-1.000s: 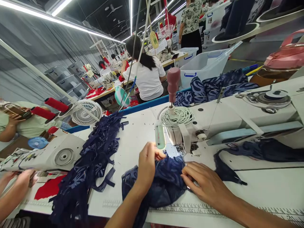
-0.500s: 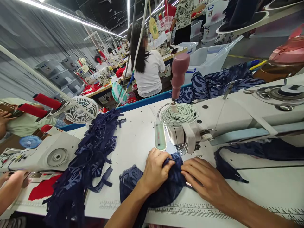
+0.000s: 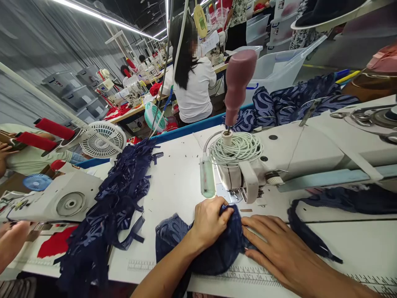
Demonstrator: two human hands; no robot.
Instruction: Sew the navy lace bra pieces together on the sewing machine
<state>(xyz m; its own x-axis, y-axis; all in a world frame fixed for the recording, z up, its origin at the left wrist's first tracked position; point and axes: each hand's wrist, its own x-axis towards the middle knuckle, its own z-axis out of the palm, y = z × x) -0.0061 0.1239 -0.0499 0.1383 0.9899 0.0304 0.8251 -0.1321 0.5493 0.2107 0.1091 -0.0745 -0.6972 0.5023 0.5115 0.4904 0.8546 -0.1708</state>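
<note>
A navy patterned garment piece, rounded like a bra cup, lies on the white sewing table just in front of the sewing machine. My left hand is closed on its upper edge, thumb and fingers pinching the cloth. On the right, my right hand rests with fingers stretched out and apart, the fingertips touching the cloth's edge. The presser foot is just beyond the cloth, with bare needle plate showing between them. A lighter scalloped part of the piece spreads left, partly under my left forearm.
A heap of navy straps and cloth runs along the left. Another machine stands beyond it, with a person's arm there. A pink-handled tool rises from the machine top. Navy strips lie right; a ruler marks the front edge.
The cloth's upper edge has come slightly away from the presser foot, and it lies flatter. My right hand's fingers have spread. The whole view has shifted a little.
</note>
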